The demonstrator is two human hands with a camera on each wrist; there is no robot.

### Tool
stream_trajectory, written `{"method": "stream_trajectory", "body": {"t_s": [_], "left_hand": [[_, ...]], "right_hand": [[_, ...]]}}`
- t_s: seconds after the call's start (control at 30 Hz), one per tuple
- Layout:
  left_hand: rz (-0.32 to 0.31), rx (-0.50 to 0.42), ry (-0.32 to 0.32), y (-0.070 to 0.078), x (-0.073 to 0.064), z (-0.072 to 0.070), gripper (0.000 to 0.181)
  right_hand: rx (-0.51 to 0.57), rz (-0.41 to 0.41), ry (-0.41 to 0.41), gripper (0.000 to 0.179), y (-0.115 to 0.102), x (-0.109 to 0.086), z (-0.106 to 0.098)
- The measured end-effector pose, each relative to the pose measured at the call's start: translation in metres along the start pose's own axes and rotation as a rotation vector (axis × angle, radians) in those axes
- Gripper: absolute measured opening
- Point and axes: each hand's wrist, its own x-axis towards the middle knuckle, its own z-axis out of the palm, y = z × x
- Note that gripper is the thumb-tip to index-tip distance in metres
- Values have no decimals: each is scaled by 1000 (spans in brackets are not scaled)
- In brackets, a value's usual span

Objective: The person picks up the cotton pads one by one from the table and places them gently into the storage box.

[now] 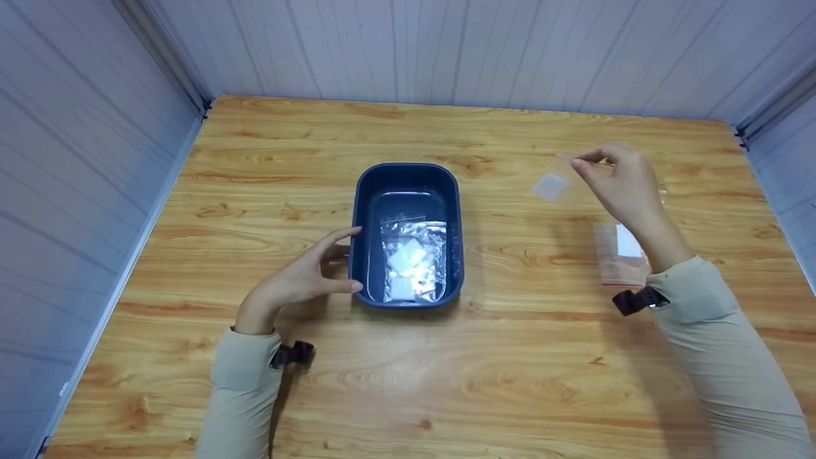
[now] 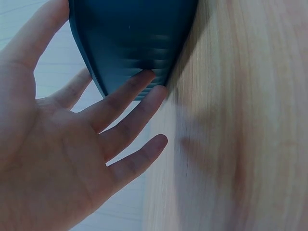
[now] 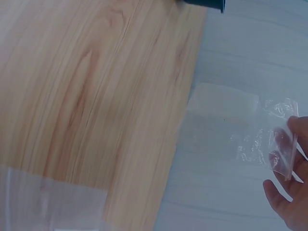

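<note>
A dark blue rectangular bin (image 1: 460,255) stands on the table, with several clear plastic bags (image 1: 398,274) holding white pieces inside it. My left hand (image 1: 298,278) touches the bin's left side, thumb and index finger at the rim. In the left wrist view its fingers (image 2: 122,106) are spread and fairly straight along the outer wall. To the right, my right hand (image 1: 623,185) pinches the edge of a clear zip bag (image 3: 221,125) between thumb and fingers. The bag hangs above the table, a whitish square (image 1: 550,186) showing in it.
Beneath the right forearm lies another clear bag (image 1: 621,271) with a red strip and a white piece (image 1: 629,242), partly covered by the arm. The wooden table (image 1: 408,382) is bordered by pale panel walls (image 1: 421,51) at the back and sides.
</note>
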Motion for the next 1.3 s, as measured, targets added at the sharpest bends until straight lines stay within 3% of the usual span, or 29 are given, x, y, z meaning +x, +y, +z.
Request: {"method": "stream_trajectory", "body": {"t_s": [0.27,0.67,0.93,1.3], "left_hand": [[34,-19,-5,0,1,1,90],[-8,-12,-5,-1,2,0,92],[-22,5,9,1,1,0,93],[10,15,2,-1,0,1,90]], "right_hand": [[49,-113,31,22,-22,-6,12],[136,-203,25,16,-47,-7,30],[222,-329,57,15,-67,-6,47],[371,-363,62,11,-92,-9,71]]}}
